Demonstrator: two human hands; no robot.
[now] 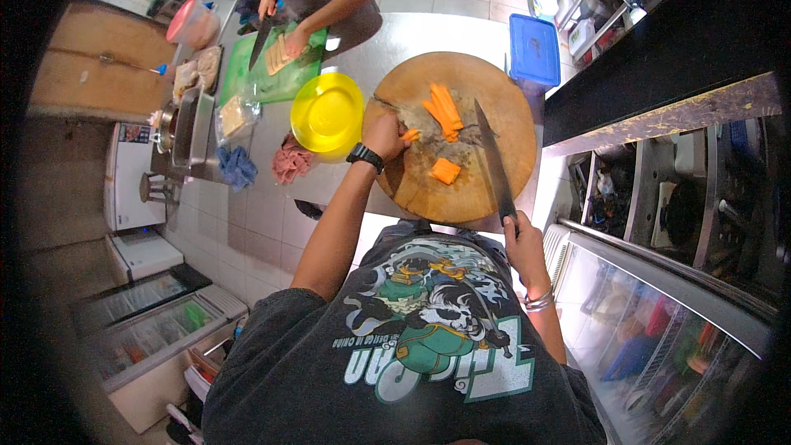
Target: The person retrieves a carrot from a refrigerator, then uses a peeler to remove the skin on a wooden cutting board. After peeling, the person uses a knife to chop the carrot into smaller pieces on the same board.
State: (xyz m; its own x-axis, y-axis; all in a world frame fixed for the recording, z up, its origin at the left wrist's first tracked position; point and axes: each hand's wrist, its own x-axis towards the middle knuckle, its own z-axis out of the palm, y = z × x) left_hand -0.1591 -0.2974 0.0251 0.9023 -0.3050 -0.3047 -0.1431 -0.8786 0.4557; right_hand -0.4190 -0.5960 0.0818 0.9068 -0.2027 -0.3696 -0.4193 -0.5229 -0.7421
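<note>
My right hand (524, 246) grips the handle of a long kitchen knife (493, 164), whose blade lies over the right side of a round wooden chopping board (408, 80). At the board's left side, my left hand (382, 139) has its fingers closed around small orange carrot pieces (410, 135), mostly hidden by the hand. A bundle of carrot sticks (444, 112) lies near the middle of the board. Closer to me is a short block of cut carrot (445, 171), apart from the sticks. The board has a crack at its upper left edge.
A yellow plate (327, 112) stands left of the board, above a pink cloth (292, 159). Across the steel table (408, 31), a co-worker cuts pale strips on a green cutting board (241, 77). A blue-lidded container (535, 49) sits at the right, near a dark beam (624, 55).
</note>
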